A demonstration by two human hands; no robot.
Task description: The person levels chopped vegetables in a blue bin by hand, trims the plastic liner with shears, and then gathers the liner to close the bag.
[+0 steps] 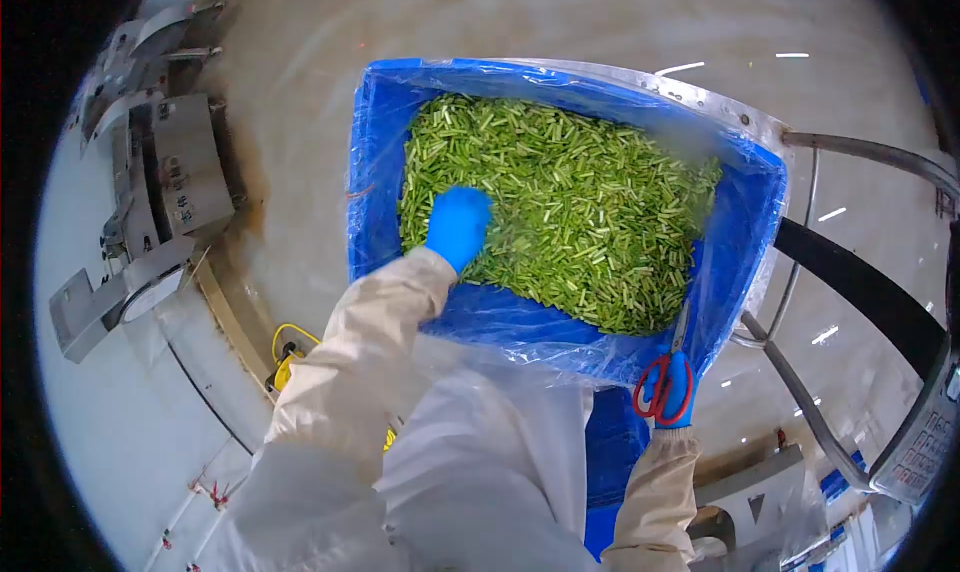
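A blue crate point(368, 172) lined with clear plastic holds a thick layer of chopped green vegetable stalks point(570, 202). My left hand point(460, 224), in a blue glove, reaches over the crate's near left part and rests at the stalks. Its back faces me, and its fingers are hidden, so I cannot see whether it holds any. At the crate's near right corner, my right hand point(682, 380), also gloved in blue, grips a pair of scissors point(643, 400) with red handles. The scissor blades point away from me, over the crate's near wall.
A metal frame with curved tubes point(815, 392) stands right of the crate. Grey metal machinery point(190, 167) is along the left side. Something yellow with a cord point(285, 370) lies on the floor at lower left. Below the crate is another blue surface point(612, 447).
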